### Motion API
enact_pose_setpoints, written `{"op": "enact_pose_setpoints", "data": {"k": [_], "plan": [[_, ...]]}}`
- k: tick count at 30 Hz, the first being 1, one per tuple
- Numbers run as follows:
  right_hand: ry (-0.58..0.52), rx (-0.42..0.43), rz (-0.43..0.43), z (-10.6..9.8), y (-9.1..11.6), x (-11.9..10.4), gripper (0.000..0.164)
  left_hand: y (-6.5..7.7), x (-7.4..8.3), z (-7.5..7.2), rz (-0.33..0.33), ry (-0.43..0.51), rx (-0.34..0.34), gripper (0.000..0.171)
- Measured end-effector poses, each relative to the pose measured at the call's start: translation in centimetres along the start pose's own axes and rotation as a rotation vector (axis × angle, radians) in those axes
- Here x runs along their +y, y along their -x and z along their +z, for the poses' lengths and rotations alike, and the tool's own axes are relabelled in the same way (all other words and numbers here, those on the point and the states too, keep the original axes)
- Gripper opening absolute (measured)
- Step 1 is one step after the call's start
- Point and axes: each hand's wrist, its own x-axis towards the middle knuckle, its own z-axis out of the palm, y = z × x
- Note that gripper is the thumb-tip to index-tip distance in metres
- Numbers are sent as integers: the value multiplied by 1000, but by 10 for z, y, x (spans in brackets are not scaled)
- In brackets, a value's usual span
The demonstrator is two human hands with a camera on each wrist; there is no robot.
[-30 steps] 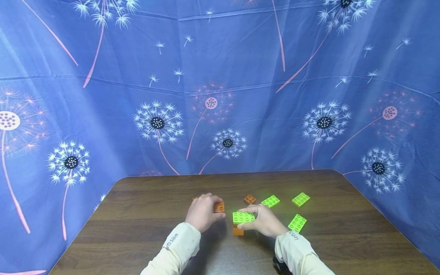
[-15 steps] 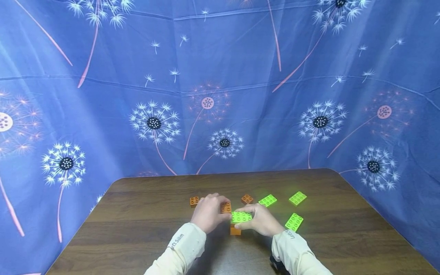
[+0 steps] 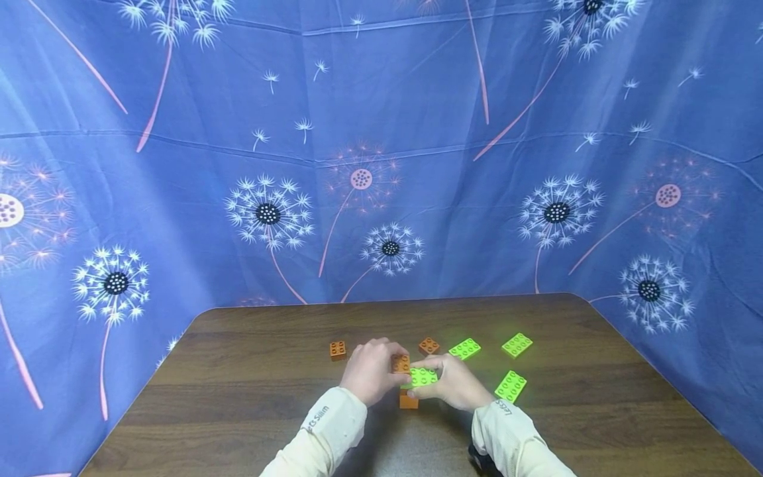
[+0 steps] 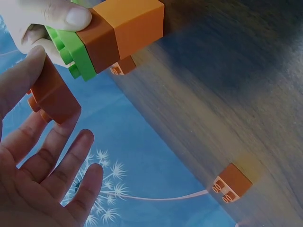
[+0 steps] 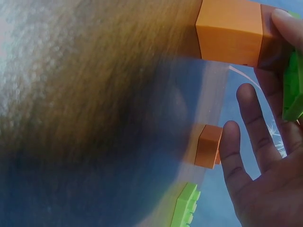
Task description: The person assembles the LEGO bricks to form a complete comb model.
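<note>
Pinching an orange brick (image 3: 401,363), left hand (image 3: 371,371), beside right hand's (image 3: 453,383) gripped green plate (image 3: 422,377).

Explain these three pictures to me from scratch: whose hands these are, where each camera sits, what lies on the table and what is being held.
No machine here: a person works with two bare hands. The wide picture comes from a camera on the head, looking down at a dark wooden table with a blue flowered cloth behind. The other two come from cameras on the wrists, so they look tilted and very close.

The left hand pinches a small orange brick. The right hand holds a green plate that sits on an orange block.

Loose on the table lie two more orange bricks and three green plates.
</note>
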Motion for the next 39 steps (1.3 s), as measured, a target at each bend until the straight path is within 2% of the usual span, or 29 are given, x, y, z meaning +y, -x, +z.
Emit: {"op": "enact_pose_setpoints", "data": {"k": [10,25,30,39], "plan": [[10,2,-43,-1,0,1,50,-3,3,6,3,-1,-6,35],[-32,9,-34,0,1,-1,44,-3,7,9,-53,70,-68,35],[-28,17,-46,1,0,0,44,-3,9,9,-81,68,-81,34],[-11,18,-56,1,0,2,42,-6,12,11,-54,5,-72,33]]}}
